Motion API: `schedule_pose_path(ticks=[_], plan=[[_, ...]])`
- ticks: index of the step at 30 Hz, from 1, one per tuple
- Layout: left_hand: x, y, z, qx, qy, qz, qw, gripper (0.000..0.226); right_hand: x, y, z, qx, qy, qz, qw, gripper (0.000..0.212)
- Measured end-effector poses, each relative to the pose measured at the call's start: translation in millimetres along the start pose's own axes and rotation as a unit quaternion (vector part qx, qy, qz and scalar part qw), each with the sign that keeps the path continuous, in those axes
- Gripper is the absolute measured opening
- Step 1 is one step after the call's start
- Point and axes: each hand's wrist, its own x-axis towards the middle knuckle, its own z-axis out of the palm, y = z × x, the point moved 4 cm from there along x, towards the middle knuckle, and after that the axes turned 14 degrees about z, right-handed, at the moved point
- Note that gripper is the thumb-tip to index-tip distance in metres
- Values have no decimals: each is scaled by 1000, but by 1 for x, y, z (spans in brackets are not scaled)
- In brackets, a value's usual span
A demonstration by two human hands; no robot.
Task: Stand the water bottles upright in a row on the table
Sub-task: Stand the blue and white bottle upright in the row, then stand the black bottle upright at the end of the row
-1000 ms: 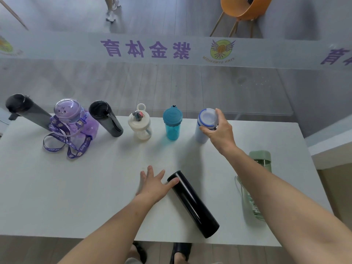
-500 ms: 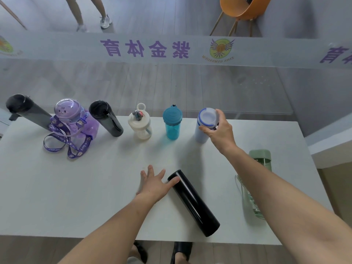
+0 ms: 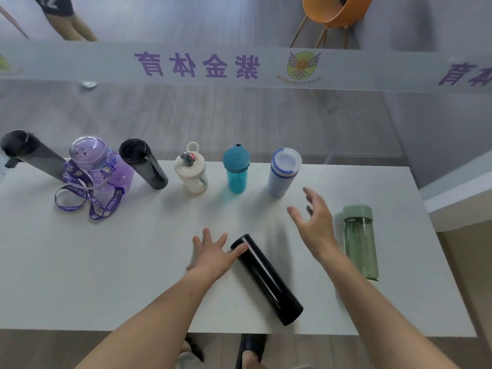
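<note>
Several bottles stand upright along the far edge of the white table (image 3: 80, 275): a dark grey one (image 3: 32, 155), a purple one with a strap (image 3: 101, 169), a black one (image 3: 145, 165), a small cream one (image 3: 191, 173), a teal one (image 3: 236, 169) and a white-and-blue one (image 3: 282, 173). A black flask (image 3: 269, 279) lies on its side near the front; my left hand (image 3: 213, 255) rests flat on the table with its thumb against the flask's end. My right hand (image 3: 315, 222) hovers open between the white-and-blue bottle and a green bottle (image 3: 360, 242) that lies on its side.
A glass partition with purple lettering (image 3: 197, 65) runs behind the table. Beyond it stand an orange chair (image 3: 335, 12) and a person's legs (image 3: 72, 25). The table's right edge is close to the green bottle. My feet (image 3: 250, 347) show below the front edge.
My right hand let go of the white-and-blue bottle and drew back toward me, fingers spread. The left hand stayed by the black flask. The person behind the glass walked nearer.
</note>
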Motion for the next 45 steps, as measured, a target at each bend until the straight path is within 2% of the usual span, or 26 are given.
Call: schedule_pose_path(ticks=[2, 4, 8, 10, 13, 15, 18, 23, 29, 36, 41, 45], plan=[[0, 0, 0, -2, 2, 1, 1000, 131, -31, 22, 5, -24, -33, -4, 999, 52], [0, 0, 0, -2, 2, 3, 1000, 130, -62, 44, 13, -64, -86, 17, 994, 49], [-1, 0, -2, -4, 2, 8, 1000, 128, -113, 78, 24, -153, -198, 87, 964, 64], [-2, 0, -2, -5, -2, 12, 1000, 127, -130, 84, 25, -209, -238, 89, 944, 76], [-3, 0, -4, -2, -7, 19, 1000, 124, -140, 86, 22, -304, -258, 75, 914, 103], [-3, 1, -6, 4, -18, 26, 1000, 119, -141, 86, 21, -327, -261, 79, 905, 102], [-5, 1, -9, 6, -35, 33, 999, 109, -140, 81, 16, -312, -242, 85, 915, 93], [-13, -6, -16, 6, -19, 52, 998, 94, -137, 68, -7, -206, -143, 118, 961, 65], [-35, 0, -18, 22, -32, 83, 996, 87, -147, 27, -19, -72, -53, 77, 993, 66], [-57, 22, -19, 64, -29, 142, 987, 82, -143, -17, -28, 45, 43, 29, 998, 73], [-72, 32, -9, 105, -36, 156, 981, 78, -128, -23, -38, 80, 67, 25, 994, 71], [-70, 52, 2, 168, -19, 184, 968, 72, -103, -27, -50, 94, 55, 15, 994, 65]])
